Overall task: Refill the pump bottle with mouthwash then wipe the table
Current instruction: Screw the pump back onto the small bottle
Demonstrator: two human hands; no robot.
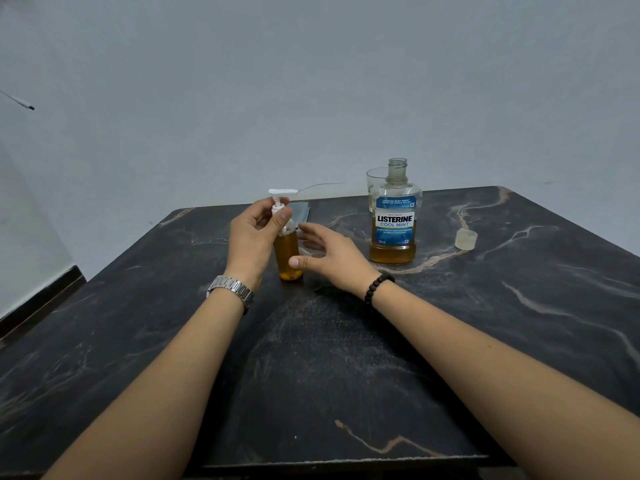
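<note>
Two bottles, one glass, one loose cap and one folded cloth, all on my dark marble-patterned table [519,306], seen from the head camera.

Item: pump bottle [288,252], small, clear, upright, filled most of its height with amber mouthwash. It stands toward the far edge, left of the table's middle. Its white pump head [282,192] sits on top with the nozzle pointing right.

Item: my left hand [254,233], steel-link watch [231,289] on the wrist. Thumb and fingers are pinched on the white collar just below the pump head.

Item: my right hand [323,258], black bead bracelet [377,287] on the wrist. It is spread loose, fingers apart, just right of the pump bottle's body. I cannot tell whether the fingertips touch the bottle; it grips nothing.

Item: Listerine Cool Mint bottle [393,220], upright, uncapped, amber liquid filling roughly the lower half. It stands near the far edge, right of the pump bottle and well apart from it.

Item: drinking glass [374,180], clear, directly behind the Listerine bottle, partly hidden by it.

Item: translucent cap [466,239], lying alone on the table right of the Listerine bottle.

Item: blue-grey cloth [302,211], folded, at the far edge behind the pump bottle, partly hidden by my left hand.
</note>
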